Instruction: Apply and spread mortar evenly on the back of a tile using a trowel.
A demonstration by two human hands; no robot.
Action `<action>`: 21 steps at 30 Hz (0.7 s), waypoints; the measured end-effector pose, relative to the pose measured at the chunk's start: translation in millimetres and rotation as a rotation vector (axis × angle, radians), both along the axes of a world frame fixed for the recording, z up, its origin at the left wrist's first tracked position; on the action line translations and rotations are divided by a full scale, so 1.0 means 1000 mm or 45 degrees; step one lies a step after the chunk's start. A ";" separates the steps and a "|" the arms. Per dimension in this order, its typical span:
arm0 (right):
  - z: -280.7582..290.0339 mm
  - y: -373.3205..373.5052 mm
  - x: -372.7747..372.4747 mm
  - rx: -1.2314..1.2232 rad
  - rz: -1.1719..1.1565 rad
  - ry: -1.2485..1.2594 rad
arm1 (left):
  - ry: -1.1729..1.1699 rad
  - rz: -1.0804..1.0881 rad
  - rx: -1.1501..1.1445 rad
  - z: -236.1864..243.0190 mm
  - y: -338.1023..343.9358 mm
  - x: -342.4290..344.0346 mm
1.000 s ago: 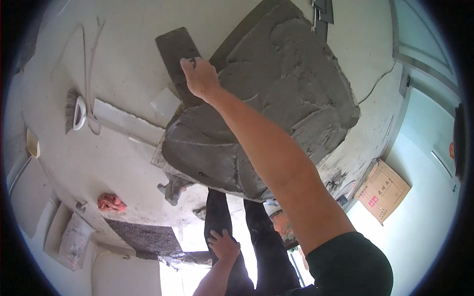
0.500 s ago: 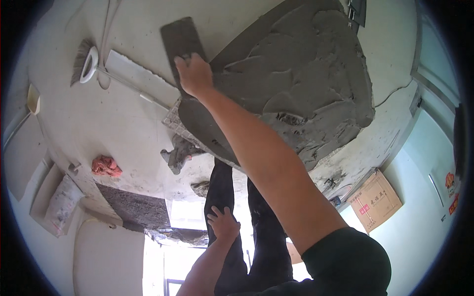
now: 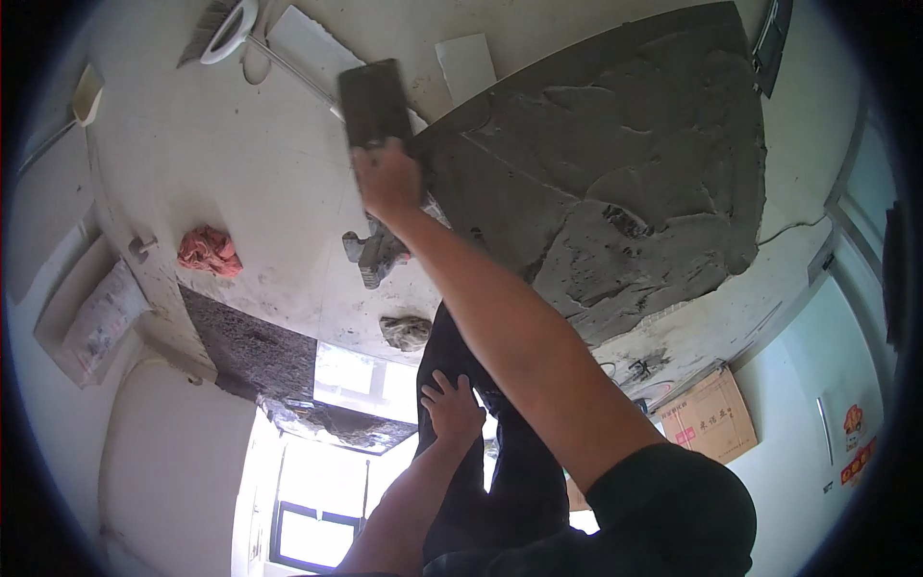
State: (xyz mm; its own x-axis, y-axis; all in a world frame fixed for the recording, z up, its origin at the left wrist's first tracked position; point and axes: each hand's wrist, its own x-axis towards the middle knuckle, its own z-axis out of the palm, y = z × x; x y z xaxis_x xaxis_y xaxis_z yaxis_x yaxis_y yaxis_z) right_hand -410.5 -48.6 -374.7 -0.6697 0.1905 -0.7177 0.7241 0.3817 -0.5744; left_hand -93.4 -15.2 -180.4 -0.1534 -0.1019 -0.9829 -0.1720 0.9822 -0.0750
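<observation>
My right hand (image 3: 387, 178) is closed on the handle of a dark rectangular trowel (image 3: 374, 101), which is slightly blurred at the left edge of a large slab (image 3: 635, 115) coated in uneven grey mortar. A rough patch with dark gaps shows in the mortar's lower part. My forearm crosses the slab's lower left corner. Just below the trowel lies a mortar-smeared grey tool (image 3: 370, 255), partly hidden by my hand and arm. My left hand (image 3: 452, 409) rests with fingers apart on my dark trouser leg, holding nothing.
A broom (image 3: 231, 29), white board pieces (image 3: 463, 69) and a cream dustpan (image 3: 87, 96) lie at upper left. A red cloth (image 3: 210, 252) is left of me, a grey rag (image 3: 407, 333) near my legs, a cardboard box (image 3: 709, 420) at lower right.
The slab has shifted up and right in the view. My right hand and trowel have moved lower in the picture since half a second ago. My left hand remains on my leg.
</observation>
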 end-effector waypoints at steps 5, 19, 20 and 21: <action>0.034 -0.033 -0.010 -0.108 0.143 -0.009 | 0.022 0.049 -0.047 -0.002 -0.016 0.017; -0.008 -0.012 0.093 -0.011 0.668 0.321 | 0.147 0.048 0.014 -0.005 -0.005 0.055; -0.003 -0.010 0.101 -0.014 0.665 0.320 | 0.140 0.052 0.009 -0.004 -0.004 0.059; 0.010 -0.014 0.108 -0.004 0.677 0.286 | 0.138 0.057 -0.024 -0.005 -0.012 0.063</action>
State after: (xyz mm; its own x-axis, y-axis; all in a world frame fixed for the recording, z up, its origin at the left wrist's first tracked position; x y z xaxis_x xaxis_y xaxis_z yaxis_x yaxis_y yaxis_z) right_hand -302.6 -62.8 -364.4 -0.8091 -0.2158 -0.5467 0.2931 0.6581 -0.6936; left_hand -30.9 -26.8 -185.7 -0.2536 -0.1293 -0.9586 -0.2234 0.9721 -0.0720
